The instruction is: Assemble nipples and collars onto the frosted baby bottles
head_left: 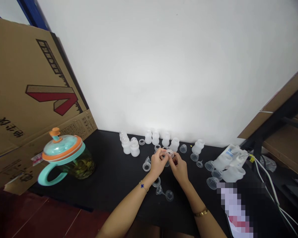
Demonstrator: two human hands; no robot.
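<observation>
Above the black table, my left hand and my right hand pinch a translucent bottle collar ring from both sides. Fingers of both hands are closed on its rim. Whether a teat sits inside the ring is too small to tell. Behind my hands stand several small white baby bottles without tops. Left of my left hand lies a loose ring. Nearer to me, between my forearms, are clear silicone teats. Clear domed caps lie to the right of my hands.
Bottles with clear caps stand at the back left. A teal-lidded jug occupies the left side, beside a cardboard box. White bottles and domed caps cluster at right, near white cables and a pixelated screen.
</observation>
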